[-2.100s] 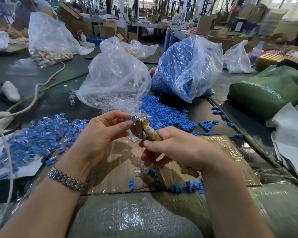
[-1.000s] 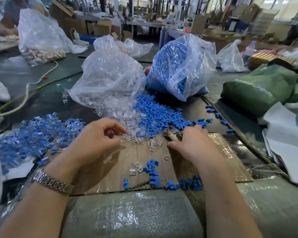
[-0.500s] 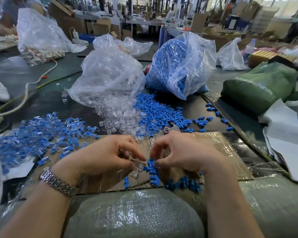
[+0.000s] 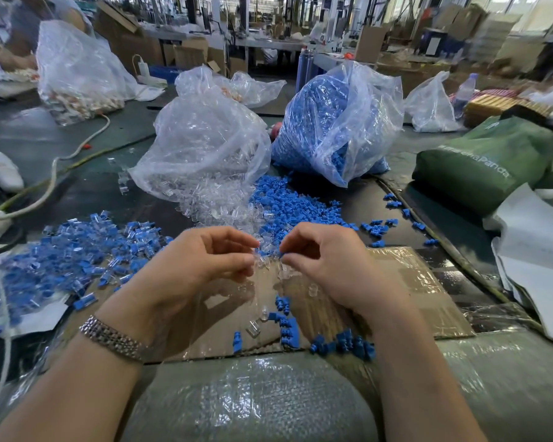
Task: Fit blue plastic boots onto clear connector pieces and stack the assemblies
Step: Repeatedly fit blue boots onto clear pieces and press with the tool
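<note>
Background: factory hall, cartons and benches blurred at rear. Work surface: dark table [image 4: 61, 199], strewn with parts.

Listed largest to smallest:

- Clear plastic bag of blue boots [image 4: 339, 122], upright at centre right, mouth spilled toward the near side.
- Clear plastic bag of clear connector pieces [image 4: 205, 148], just left of it, likewise spilled open.
- Green bag [image 4: 479, 164], lay at far right, well apart from the hands.
- Cardboard sheet [image 4: 412, 298], flat at near edge under both hands, film-wrapped.
- Pile of finished assemblies [image 4: 71, 256], blue-and-clear, heaped on the table at left, beside the left forearm.
- Loose blue boots [image 4: 288, 205], scattered between the bags and the cardboard; a smaller cluster [image 4: 342, 344] lay on the cardboard's near edge.
- Loose clear connector pieces [image 4: 217, 212], fanned out from the clear bag's mouth; a few more lay on the cardboard below the hands.
- Left hand [image 4: 201, 266], raised above the cardboard, fingers curled, thumb and forefinger pinched on a clear connector piece [image 4: 258, 260]; metal watch band [image 4: 112, 338] on wrist.
- Right hand [image 4: 329, 260], level with the left, fingertips nearly touching it, thumb and forefinger pinched on a blue boot [image 4: 281, 254], largely hidden by the fingers.
</note>
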Demonstrator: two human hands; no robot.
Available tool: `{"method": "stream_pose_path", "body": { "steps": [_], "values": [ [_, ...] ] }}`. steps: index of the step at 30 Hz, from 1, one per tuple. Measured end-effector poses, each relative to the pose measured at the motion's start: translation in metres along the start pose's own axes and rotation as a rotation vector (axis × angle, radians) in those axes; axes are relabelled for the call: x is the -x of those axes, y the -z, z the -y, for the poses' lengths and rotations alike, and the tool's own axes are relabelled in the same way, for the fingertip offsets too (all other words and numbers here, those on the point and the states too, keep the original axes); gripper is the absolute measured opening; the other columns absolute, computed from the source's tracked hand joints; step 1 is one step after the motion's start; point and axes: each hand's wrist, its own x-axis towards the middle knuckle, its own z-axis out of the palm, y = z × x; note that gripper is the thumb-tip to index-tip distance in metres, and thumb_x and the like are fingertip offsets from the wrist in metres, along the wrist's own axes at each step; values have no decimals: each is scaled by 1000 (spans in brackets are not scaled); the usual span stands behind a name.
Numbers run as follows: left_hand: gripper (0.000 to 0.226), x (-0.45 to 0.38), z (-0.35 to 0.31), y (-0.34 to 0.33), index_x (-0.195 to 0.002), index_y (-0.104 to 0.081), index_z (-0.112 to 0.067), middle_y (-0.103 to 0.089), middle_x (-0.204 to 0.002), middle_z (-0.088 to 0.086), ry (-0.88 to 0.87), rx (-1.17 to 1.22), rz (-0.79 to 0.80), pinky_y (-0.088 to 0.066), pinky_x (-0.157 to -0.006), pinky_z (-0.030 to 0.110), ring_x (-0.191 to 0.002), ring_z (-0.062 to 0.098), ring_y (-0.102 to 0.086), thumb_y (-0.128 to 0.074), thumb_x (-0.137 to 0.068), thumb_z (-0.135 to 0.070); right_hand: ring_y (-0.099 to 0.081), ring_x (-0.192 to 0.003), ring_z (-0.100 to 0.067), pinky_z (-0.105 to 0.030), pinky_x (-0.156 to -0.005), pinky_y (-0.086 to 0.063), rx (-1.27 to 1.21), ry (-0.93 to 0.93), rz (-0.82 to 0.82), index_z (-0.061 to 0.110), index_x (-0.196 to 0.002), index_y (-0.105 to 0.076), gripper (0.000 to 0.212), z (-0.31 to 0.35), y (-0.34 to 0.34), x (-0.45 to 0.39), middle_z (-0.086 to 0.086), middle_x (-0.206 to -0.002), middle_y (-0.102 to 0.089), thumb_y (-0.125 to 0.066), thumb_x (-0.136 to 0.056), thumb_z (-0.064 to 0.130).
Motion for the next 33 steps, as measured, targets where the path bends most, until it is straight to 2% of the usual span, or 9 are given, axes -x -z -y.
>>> {"method": "stream_pose_path", "body": {
  "steps": [2, 4, 8, 12, 17, 20, 23, 30, 33],
  "values": [
    [33, -3, 2, 1, -100, -80, -9, -75, -100, 19, 24, 185, 15, -59, -74, 24, -86, 22, -74, -83, -68, -16, -70, -82, -2, -18, -81, -55, -200, 63, -81, 29, -93, -76, 13, 2, 3, 1, 12, -86, -75, -81, -86, 19],
    [37, -5, 4, 2, -103, -79, -5, -75, -106, 21, 42, 280, 43, -59, -75, 24, -88, 22, -74, -84, -69, -16, -71, -87, -4, -18, -82, -55, -316, 105, -100, 27, -95, -79, 15, 4, 3, 2, 12, -89, -76, -81, -85, 16],
    [37, -7, 7, 3, -106, -77, -2, -75, -109, 21, 55, 362, 46, -60, -75, 23, -90, 22, -75, -83, -71, -13, -69, -90, -4, -14, -82, -52, -306, 168, -140, 20, -100, -79, 15, 6, -2, 2, 10, -93, -75, -76, -90, 10],
    [35, -6, 6, 2, -107, -77, -3, -74, -110, 23, 60, 361, 55, -60, -75, 24, -92, 25, -75, -82, -74, -14, -69, -86, -8, -18, -81, -53, -271, 192, -149, 21, -96, -75, 11, 9, -3, 2, 10, -87, -73, -75, -92, 11],
    [22, -4, 2, -5, -101, -79, -4, -74, -105, 25, 81, 352, 58, -60, -70, 25, -86, 25, -76, -73, -81, -10, -66, -86, -6, -17, -80, -51, -208, 262, -146, 18, -97, -76, 12, 12, -5, 4, 11, -88, -71, -75, -91, 8],
    [29, -2, 0, -6, -104, -77, -1, -74, -105, 26, 70, 331, 77, -61, -72, 26, -87, 27, -75, -77, -77, -11, -65, -85, -7, -16, -79, -49, -226, 280, -150, 18, -94, -76, 14, 14, -6, 5, 10, -88, -70, -74, -90, 5],
    [37, -1, 0, -6, -103, -78, -1, -74, -104, 25, 46, 299, 81, -61, -75, 28, -90, 29, -75, -84, -68, -12, -67, -86, -11, -22, -81, -53, -226, 287, -119, 15, -94, -76, 15, 16, -6, 7, 8, -89, -71, -74, -89, 2],
    [32, -2, 2, -6, -98, -78, -3, -75, -98, 23, -7, 222, 58, -60, -74, 28, -87, 29, -75, -84, -68, -12, -66, -87, -9, -19, -82, -52, -200, 298, -95, 13, -94, -76, 14, 17, -5, 7, 7, -89, -70, -75, -87, 1],
    [32, -2, 2, -7, -97, -78, -3, -75, -98, 24, -10, 227, 49, -60, -73, 27, -86, 29, -76, -84, -68, -13, -67, -92, -9, -18, -83, -52, -209, 273, -79, 20, -100, -74, 17, 16, -4, 8, 9, -92, -71, -74, -89, 6]
  ]
}}
